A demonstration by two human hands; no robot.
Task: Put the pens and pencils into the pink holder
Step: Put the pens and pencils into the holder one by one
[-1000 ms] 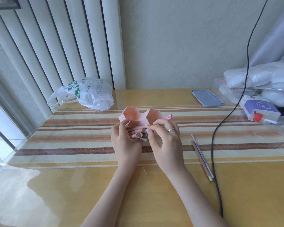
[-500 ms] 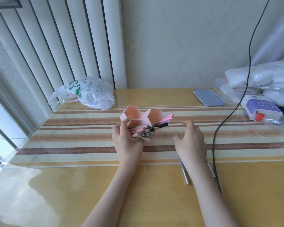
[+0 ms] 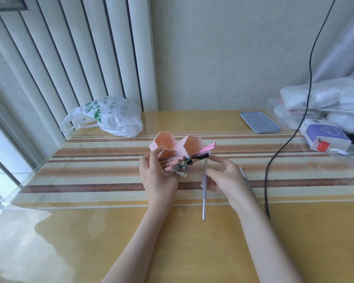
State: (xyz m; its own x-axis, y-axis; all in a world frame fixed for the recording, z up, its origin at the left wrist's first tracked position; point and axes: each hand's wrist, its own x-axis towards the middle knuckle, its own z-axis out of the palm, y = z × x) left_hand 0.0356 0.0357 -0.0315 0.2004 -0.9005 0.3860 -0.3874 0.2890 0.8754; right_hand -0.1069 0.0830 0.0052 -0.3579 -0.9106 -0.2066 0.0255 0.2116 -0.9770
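Note:
The pink holder (image 3: 168, 142) has several hexagonal cells and is tipped toward me on the striped mat. My left hand (image 3: 157, 178) grips its near side. Several pink, grey and black pens (image 3: 179, 167) stick out of its cells. My right hand (image 3: 226, 180) holds a lilac-grey pen (image 3: 204, 199) just right of the holder, its upper tip close to the holder's black pen. One more pen (image 3: 246, 178) lies on the mat behind my right hand, mostly hidden.
A black cable (image 3: 274, 156) hangs down and runs across the table right of my right hand. A white plastic bag (image 3: 110, 117) sits at back left. A blue-grey lid (image 3: 259, 121), a purple-white box (image 3: 325, 135) and plastic packs (image 3: 323, 94) crowd the back right.
My right hand left the holder, reached right to the pens on the mat, picked up the lilac-grey pen and brought it back beside the holder. The left hand stayed on the holder.

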